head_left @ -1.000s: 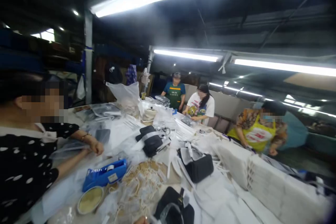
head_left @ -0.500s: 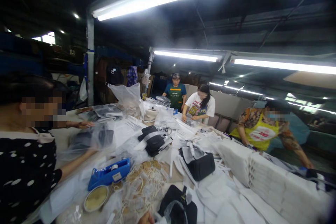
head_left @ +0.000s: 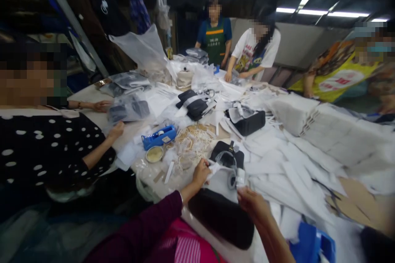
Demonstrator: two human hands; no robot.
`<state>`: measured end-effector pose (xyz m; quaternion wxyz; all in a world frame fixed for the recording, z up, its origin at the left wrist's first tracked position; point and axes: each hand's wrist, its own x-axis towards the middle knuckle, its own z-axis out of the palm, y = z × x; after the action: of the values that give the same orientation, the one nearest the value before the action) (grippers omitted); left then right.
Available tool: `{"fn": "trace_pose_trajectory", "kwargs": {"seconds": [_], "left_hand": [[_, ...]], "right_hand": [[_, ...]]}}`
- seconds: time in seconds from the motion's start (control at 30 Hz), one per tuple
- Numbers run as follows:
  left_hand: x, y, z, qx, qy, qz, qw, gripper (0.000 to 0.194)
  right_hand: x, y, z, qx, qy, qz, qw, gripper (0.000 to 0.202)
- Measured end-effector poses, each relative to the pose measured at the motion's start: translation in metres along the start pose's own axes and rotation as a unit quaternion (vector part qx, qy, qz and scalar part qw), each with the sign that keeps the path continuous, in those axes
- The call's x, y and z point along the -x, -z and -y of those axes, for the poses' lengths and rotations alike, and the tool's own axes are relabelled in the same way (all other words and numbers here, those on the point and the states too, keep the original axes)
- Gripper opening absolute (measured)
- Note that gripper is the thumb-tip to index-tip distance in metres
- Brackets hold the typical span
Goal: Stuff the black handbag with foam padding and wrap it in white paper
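My left hand (head_left: 202, 172) is closed in a pinch on a white wrapping strip (head_left: 215, 168), above the back edge of a black bag (head_left: 220, 218). On the other side my right hand (head_left: 251, 202) is bent with its fingers closed at a white wrapped end (head_left: 241, 176). A pale sheet lies between the hands on the bag's upper part. The bag rests at the table's near edge, in front of my body. Just beyond it lies another black bag (head_left: 219, 151) with clear plastic around its strap. Blur hides the fine detail at my fingertips.
A blue tape dispenser (head_left: 159, 136), a round tin (head_left: 154, 154) and tangled cords (head_left: 194, 139) lie left. White foam sheets (head_left: 296, 172) spread right, near stacked white pads (head_left: 348, 127). A blue dispenser (head_left: 313, 242) is at near right. A co-worker in polka dots (head_left: 46, 148) handles a plastic-wrapped bag.
The view has tilted down, bringing both my forearms and the near black bag into sight. Earlier only part of one hand showed at the bottom edge. The co-worker's near hand has drawn back slightly.
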<state>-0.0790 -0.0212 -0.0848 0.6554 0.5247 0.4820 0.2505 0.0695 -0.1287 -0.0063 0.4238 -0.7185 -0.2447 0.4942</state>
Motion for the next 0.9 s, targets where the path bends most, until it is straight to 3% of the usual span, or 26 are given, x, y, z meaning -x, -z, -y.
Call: {"fn": "trace_pose_trajectory", "kwargs": {"seconds": [0.13, 0.3, 0.43, 0.6, 0.9], "left_hand": [[0.003, 0.001, -0.004, -0.020, -0.011, 0.012, 1.000, 0.034], [0.009, 0.002, -0.012, -0.086, -0.024, 0.001, 0.996, 0.041], [0.011, 0.002, -0.020, -0.141, -0.029, -0.018, 0.989, 0.038], [0.009, 0.002, -0.020, -0.183, -0.028, -0.010, 0.983, 0.015], [0.007, 0.002, -0.016, -0.185, -0.041, 0.000, 0.982, 0.013]], "right_hand": [[-0.028, -0.033, 0.009, -0.033, -0.055, 0.049, 0.997, 0.017], [-0.070, -0.058, 0.025, 0.030, -0.086, 0.036, 0.995, 0.012], [-0.080, -0.058, 0.019, 0.089, -0.122, 0.025, 0.988, 0.012], [-0.086, -0.056, 0.014, 0.156, -0.138, 0.014, 0.978, 0.019], [-0.077, -0.045, 0.023, 0.220, -0.119, 0.046, 0.967, 0.017]]}}
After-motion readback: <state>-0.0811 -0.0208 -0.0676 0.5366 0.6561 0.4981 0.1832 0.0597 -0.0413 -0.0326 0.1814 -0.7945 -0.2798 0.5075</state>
